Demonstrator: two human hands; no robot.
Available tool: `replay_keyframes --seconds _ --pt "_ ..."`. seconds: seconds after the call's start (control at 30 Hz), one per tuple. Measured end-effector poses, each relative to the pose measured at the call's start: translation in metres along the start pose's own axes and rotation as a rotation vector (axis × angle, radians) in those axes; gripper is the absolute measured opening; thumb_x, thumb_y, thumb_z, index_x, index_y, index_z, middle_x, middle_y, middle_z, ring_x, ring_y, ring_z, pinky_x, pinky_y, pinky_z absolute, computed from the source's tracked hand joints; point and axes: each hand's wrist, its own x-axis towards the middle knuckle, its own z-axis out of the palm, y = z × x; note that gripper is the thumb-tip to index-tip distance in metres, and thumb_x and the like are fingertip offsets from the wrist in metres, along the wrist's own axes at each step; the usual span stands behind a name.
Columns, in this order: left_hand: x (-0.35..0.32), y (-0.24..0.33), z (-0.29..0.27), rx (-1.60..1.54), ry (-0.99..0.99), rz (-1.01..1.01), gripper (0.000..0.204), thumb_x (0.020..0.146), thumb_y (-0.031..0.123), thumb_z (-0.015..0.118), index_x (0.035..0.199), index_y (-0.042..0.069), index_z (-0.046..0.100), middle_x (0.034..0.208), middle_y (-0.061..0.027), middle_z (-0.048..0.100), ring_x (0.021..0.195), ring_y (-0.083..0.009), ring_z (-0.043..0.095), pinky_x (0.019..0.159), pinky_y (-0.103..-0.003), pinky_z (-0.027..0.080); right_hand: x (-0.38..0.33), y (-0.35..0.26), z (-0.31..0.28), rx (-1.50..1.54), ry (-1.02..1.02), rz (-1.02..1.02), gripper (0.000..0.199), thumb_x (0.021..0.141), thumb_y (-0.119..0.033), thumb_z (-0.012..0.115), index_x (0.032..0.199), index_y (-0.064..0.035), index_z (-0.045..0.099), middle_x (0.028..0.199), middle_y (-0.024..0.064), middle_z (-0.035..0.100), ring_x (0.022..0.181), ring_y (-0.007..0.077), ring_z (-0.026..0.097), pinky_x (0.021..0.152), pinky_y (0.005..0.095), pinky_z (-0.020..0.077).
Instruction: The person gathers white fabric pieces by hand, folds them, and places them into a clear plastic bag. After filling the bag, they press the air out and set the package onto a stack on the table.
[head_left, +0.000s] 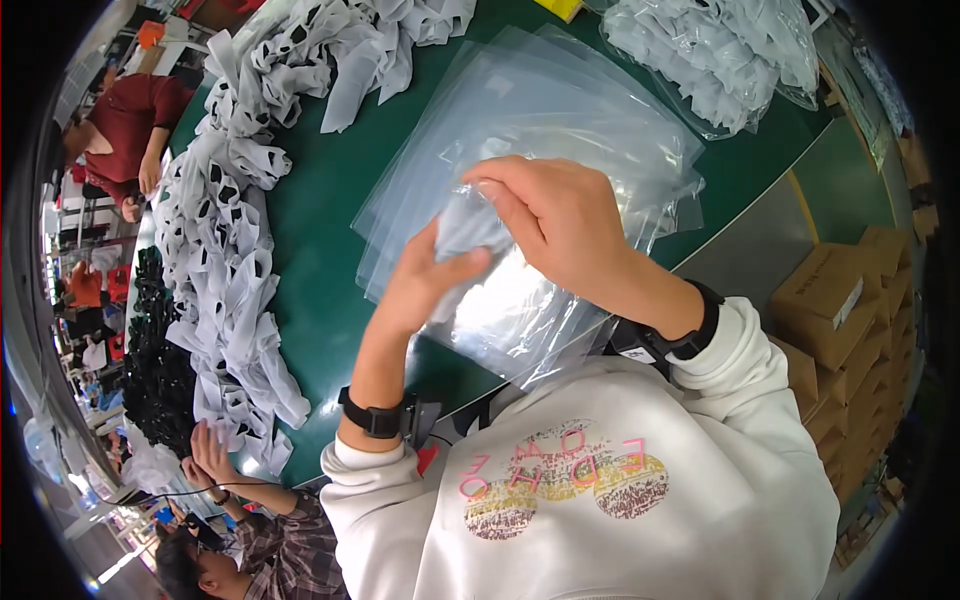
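Observation:
A stack of large clear plastic bags (600,130) lies fanned out on the green table in front of me. Over it, between my hands, is a small whitish piece in clear plastic (466,222); its exact kind is hard to make out. My right hand (565,220) bends over its upper end, thumb and forefinger pinched together on the clear film. My left hand (415,280) holds its lower left side, with the thumb across the front and the other fingers partly hidden behind it.
Many white strap-like pieces with black parts (225,210) run along the left of the green table (320,215). Black pieces (155,350) lie beyond. A bulging clear bag of white pieces (715,55) sits far right. Cardboard boxes (825,295) stand right. A co-worker's hand (212,455) is at lower left.

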Motion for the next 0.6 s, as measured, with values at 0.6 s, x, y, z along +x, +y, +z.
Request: replay_keyframes --seconds 0.6 --pt "0.061 0.017 0.053 1.040 0.428 0.185 0.086 0.083 0.035 0.069 0.150 0.009 0.023 0.134 -0.0313 0.045 0.126 -0.0497 0.040 0.107 -0.052 0.032 -0.042 -0.059 0.040 0.416 -0.504 -0.282 0.016 0.077 -0.012 0.066 0.090 -0.0068 0.060 0.072 0.0042 0.058 0.071 0.0226 0.060 0.062 0.0362 0.0475"
